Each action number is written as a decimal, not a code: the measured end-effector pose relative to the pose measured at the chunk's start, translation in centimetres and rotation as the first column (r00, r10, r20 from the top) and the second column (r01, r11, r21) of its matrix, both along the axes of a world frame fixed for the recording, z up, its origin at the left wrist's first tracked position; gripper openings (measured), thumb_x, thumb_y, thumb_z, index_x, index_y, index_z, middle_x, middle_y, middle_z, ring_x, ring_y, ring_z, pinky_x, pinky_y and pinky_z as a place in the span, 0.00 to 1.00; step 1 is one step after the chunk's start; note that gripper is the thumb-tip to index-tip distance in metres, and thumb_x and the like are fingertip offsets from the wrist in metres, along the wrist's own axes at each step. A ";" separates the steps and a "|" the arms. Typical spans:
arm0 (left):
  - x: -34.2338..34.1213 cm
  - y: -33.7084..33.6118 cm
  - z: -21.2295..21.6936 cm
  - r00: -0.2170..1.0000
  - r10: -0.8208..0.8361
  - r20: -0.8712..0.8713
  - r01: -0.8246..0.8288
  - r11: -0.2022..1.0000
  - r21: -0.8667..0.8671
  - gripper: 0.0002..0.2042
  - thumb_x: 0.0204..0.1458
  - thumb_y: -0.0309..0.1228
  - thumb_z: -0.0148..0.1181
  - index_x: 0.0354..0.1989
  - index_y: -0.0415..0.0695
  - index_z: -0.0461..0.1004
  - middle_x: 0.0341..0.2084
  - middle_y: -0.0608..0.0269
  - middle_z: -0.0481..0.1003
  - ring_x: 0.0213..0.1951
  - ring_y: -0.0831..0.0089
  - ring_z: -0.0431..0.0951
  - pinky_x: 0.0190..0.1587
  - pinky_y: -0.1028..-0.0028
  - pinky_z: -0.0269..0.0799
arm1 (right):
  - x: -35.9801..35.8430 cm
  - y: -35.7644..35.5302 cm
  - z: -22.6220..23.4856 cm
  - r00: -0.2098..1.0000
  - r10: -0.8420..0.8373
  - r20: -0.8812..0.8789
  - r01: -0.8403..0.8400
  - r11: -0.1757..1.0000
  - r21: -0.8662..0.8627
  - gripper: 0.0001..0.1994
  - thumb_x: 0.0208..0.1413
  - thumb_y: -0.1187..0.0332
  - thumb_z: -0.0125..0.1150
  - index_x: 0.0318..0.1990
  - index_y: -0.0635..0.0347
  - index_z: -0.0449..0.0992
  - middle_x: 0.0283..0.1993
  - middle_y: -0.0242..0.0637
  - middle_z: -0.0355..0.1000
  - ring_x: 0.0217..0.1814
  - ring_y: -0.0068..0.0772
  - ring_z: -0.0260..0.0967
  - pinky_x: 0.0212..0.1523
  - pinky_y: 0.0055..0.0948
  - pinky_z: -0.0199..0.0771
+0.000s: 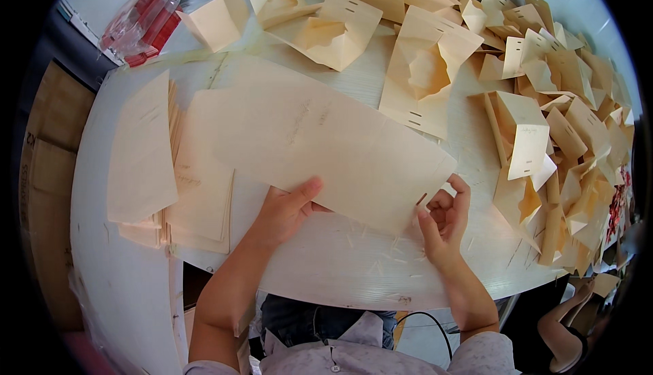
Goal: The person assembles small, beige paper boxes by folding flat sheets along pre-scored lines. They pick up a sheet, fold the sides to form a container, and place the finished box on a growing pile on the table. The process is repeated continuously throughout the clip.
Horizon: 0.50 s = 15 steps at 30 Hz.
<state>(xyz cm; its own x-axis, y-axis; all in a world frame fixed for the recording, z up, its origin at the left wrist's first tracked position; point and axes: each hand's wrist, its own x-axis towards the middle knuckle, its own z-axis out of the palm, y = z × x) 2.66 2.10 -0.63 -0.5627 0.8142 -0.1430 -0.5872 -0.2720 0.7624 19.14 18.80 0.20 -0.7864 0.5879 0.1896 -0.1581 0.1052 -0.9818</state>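
Observation:
A long cream card sheet (340, 137) hangs tilted over the table, slightly blurred, with faint markings and a dark slot near its right end. My left hand (289, 210) is closed on its near edge, thumb on top and fingers underneath. At the right end, by the slot, my right hand (443, 220) has its fingers curled, with the thumb against the sheet's edge; its fingertips are partly hidden. Beneath the sheet's left end lies a stack of similar flat cards (201, 205), and another stack (141, 164) sits beside it.
Folded card pieces with cut-outs (428, 69) lie across the back, and a large heap of them (578, 137) fills the right side. Red items in clear plastic (144, 25) are at the back left. Small paper scraps (381, 263) dot the white table (320, 286). Another person's arm (561, 327) shows lower right.

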 end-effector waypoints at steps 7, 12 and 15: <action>0.0 0.1 -0.2 0.999 0.020 0.046 -0.020 1.000 0.004 0.19 0.51 0.26 0.49 0.52 0.39 0.55 0.44 0.54 0.67 0.43 0.64 0.72 0.41 0.63 0.73 | 0.7 0.6 -0.3 0.992 0.070 -0.103 -0.074 0.997 -0.031 0.37 0.37 0.86 0.40 0.58 0.60 0.35 0.36 0.44 0.68 0.41 0.27 0.64 0.48 0.25 0.57; -0.1 0.0 -0.2 0.991 0.019 0.135 -0.024 0.999 0.037 0.20 0.50 0.25 0.50 0.52 0.39 0.55 0.44 0.55 0.67 0.43 0.64 0.72 0.41 0.63 0.74 | 0.7 0.5 -0.6 0.972 0.139 -0.191 -0.127 0.989 0.073 0.37 0.36 0.86 0.39 0.58 0.61 0.35 0.37 0.46 0.68 0.43 0.32 0.66 0.50 0.27 0.57; -0.2 0.0 0.1 0.987 0.020 0.158 -0.027 0.999 0.044 0.20 0.50 0.25 0.50 0.52 0.40 0.56 0.44 0.55 0.67 0.43 0.64 0.72 0.40 0.63 0.74 | 0.5 0.7 -0.4 0.965 0.190 -0.182 -0.140 0.956 0.256 0.36 0.36 0.85 0.41 0.57 0.62 0.35 0.38 0.46 0.67 0.39 0.30 0.66 0.47 0.25 0.60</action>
